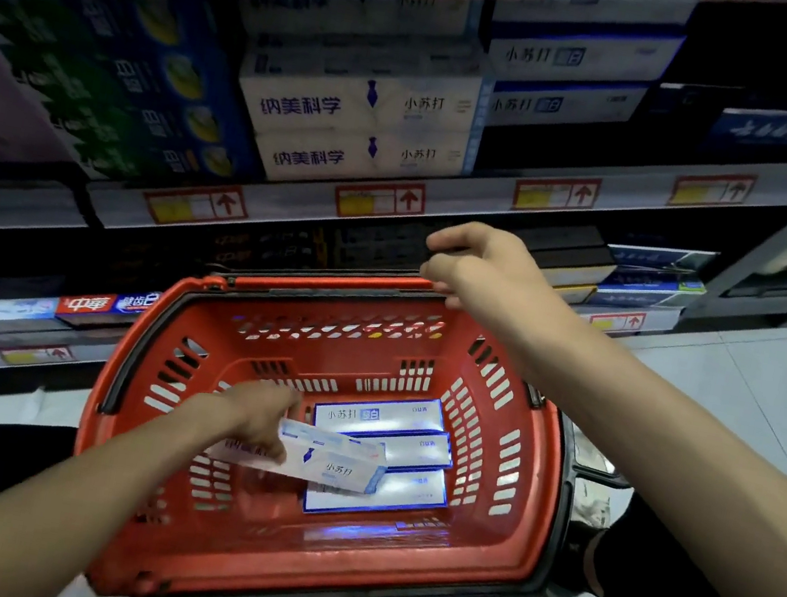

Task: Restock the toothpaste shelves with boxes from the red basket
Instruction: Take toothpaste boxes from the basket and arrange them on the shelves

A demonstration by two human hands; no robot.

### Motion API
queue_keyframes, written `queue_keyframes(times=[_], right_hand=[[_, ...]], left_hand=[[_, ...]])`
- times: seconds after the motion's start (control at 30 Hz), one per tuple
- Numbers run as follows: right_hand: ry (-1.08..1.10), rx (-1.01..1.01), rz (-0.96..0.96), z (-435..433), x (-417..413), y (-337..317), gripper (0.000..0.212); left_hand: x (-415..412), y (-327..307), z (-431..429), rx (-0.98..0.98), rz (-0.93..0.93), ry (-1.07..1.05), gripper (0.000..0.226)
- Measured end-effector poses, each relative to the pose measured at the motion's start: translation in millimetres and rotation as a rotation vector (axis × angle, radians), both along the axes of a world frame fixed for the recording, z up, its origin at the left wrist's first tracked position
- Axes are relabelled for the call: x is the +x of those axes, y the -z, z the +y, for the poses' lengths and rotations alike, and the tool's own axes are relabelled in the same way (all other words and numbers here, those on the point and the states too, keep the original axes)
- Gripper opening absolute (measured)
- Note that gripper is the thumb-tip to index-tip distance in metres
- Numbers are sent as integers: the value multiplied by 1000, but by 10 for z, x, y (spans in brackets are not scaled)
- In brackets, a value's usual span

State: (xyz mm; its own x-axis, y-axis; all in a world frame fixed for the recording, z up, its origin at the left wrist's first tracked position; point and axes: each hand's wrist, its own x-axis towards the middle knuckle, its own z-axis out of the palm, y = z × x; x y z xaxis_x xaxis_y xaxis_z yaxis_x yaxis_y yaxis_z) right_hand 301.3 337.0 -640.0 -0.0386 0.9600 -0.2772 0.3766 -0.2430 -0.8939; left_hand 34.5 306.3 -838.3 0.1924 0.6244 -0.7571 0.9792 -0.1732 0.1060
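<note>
The left hand (252, 413) is reaching into the red basket (550, 486) and gripping a white toothpaste box (337, 466), tilted over blue-edged toothpaste boxes (381, 419) lying flat on the bottom. The right hand (484, 272) is hovering at the far rim, fingers (442, 243) curled beside the red handle (331, 285); whether they are gripping it is unclear.

The shelf boxes (350, 108) read "纳美科学", the basket boxes (377, 416) "小苏打".
</note>
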Motion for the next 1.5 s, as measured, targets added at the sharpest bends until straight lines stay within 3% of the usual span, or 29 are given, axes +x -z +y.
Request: queue_keyframes(times=[0.17, 0.33, 0.47, 0.57, 0.67, 0.83, 1.03, 1.17, 1.37, 1.5], right_hand=[[-39, -30, -51, -71, -10, -44, 26], [-32, -32, -64, -38, -11, -105, 29], [5, -35, -53, -9, 55, -189, 37], [-10, -128, 54, -27, 127, -289, 45], [-86, -201, 328, -55, 145, -410, 42], [-1, -153, 586, -22, 150, -417, 49], [45, -99, 699, 40, 147, -497, 36], [91, -55, 664, 76, 132, -539, 30], [234, 103, 526, 70, -15, -524, 66], [288, 180, 477, 51, -50, -493, 56]], left_hand=[[78, -1101, 112, 213, -101, 64, 51], [-52, -1839, -27, 453, -454, -250, 31], [-64, -2210, -138, 514, -805, -569, 24], [-83, -2371, -133, 521, -1081, -757, 30], [-122, -2416, -114, 482, -1253, -890, 43], [-145, -2412, -58, 505, -1386, -951, 54], [-168, -2320, -2, 462, -1432, -1078, 43], [-196, -2247, 48, 574, -1422, -1129, 36], [-117, -2159, 52, 692, -1435, -1208, 24], [-14, -2176, 59, 766, -1468, -1248, 25]])
